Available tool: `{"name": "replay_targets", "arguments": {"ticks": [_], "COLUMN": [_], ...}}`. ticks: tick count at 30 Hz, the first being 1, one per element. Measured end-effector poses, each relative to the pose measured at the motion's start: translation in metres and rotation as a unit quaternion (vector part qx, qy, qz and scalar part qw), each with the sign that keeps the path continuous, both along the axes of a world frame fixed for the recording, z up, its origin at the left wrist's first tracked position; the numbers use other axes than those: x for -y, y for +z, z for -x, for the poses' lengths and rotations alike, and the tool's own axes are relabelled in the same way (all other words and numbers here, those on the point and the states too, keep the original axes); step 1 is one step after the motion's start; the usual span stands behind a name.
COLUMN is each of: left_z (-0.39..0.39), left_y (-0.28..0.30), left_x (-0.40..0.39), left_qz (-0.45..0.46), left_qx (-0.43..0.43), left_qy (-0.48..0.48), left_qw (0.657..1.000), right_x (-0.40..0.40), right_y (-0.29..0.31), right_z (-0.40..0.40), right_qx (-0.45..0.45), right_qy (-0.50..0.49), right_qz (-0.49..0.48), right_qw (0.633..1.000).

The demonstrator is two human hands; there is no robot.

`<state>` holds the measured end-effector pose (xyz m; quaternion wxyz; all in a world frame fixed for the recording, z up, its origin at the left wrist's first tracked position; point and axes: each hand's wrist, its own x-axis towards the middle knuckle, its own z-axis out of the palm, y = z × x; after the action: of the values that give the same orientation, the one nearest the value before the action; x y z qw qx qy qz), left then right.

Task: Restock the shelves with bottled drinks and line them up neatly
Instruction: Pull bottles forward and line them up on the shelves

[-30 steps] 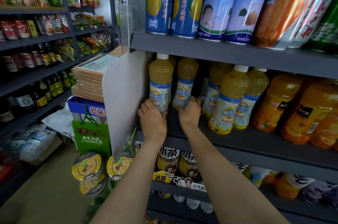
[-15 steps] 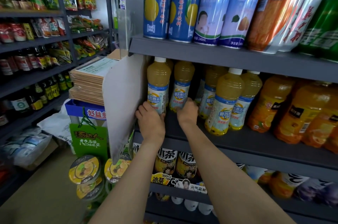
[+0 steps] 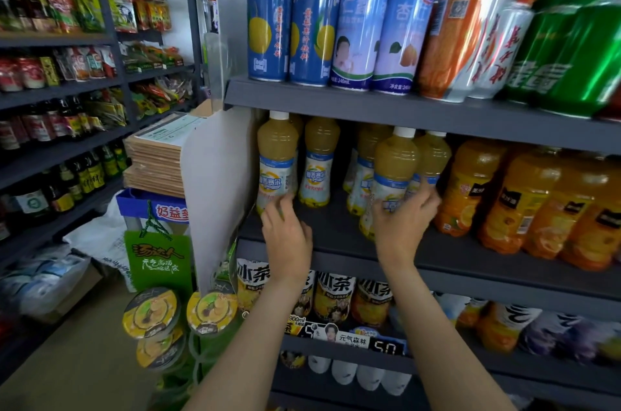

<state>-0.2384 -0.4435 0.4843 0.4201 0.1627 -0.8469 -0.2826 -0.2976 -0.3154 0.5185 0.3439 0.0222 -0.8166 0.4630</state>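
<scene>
a shop: shelves (image 3: 369, 105) stocked with drinks (image 3: 268, 17)

"240mL" on almond-drink can (image 3: 359, 24); "900ml" on shelf tag (image 3: 297, 320); "5.0" on price display (image 3: 386, 347).

open shelf deck (image 3: 339, 229) between pale bottles (image 3: 317, 165), white divider (image 3: 218, 182) walling left, orange bottles (image 3: 470, 189) crowding right
</scene>
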Motion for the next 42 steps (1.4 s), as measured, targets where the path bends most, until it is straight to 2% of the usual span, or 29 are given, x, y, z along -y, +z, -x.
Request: {"name": "replay_targets", "arguments": {"ticks": [2,4,7,11,14,18,24,29,31,33,35,38,42], "left_z": [-0.001,-0.003,-0.003,-0.002,0.003,0.014,0.018,0.017,0.019,0.022,0.023,0.023,0.021], "left_y": [-0.004,-0.007,-0.005,0.011,0.023,0.025,0.018,0.017,0.018,0.018,0.017,0.015,0.014], "left_x": [-0.002,-0.001,0.002,0.003,0.006,0.019,0.02,0.015,0.015,0.015,0.014,0.014,0.013], "left_qz": [0.001,-0.005,-0.039,-0.14,-0.155,-0.168,-0.169,-0.152,-0.136,-0.122,-0.112,-0.099,-0.09], "left_qx": [0.015,0.022,-0.005,-0.052,-0.036,-0.025,-0.008,0.002,0.02,0.024,0.025,0.025,0.025], "left_qy": [-0.013,-0.029,-0.058,-0.111,-0.147,-0.127,-0.099,-0.091,-0.076,-0.053,-0.036,-0.033,-0.039], "left_qw": [1.0,0.999,0.998,0.983,0.976,0.977,0.981,0.984,0.988,0.991,0.993,0.994,0.995], "right_x": [-0.004,-0.004,0.005,0.035,0.055,0.061,0.068,0.055,0.039,0.023,0.017,0.027,0.032], "right_y": [-0.01,-0.014,-0.014,-0.012,-0.011,-0.024,-0.026,-0.027,-0.019,-0.011,-0.005,-0.002,-0.004], "right_z": [0.006,0.005,-0.002,-0.009,-0.007,-0.004,-0.004,0.001,0.004,0.008,0.02,0.042,0.052], "right_qx": [0.099,0.142,0.133,0.123,0.127,0.143,0.127,0.114,0.063,0.017,0.059,0.166,0.17], "right_qy": [0.062,0.073,0.071,0.114,0.166,0.255,0.219,0.257,0.212,0.116,0.078,0.089,0.06], "right_qz": [0.016,0.02,-0.011,-0.079,-0.127,-0.19,-0.172,-0.166,-0.141,-0.084,-0.058,-0.059,-0.068], "right_qw": [0.993,0.987,0.988,0.983,0.97,0.937,0.952,0.945,0.965,0.99,0.993,0.98,0.981]}}
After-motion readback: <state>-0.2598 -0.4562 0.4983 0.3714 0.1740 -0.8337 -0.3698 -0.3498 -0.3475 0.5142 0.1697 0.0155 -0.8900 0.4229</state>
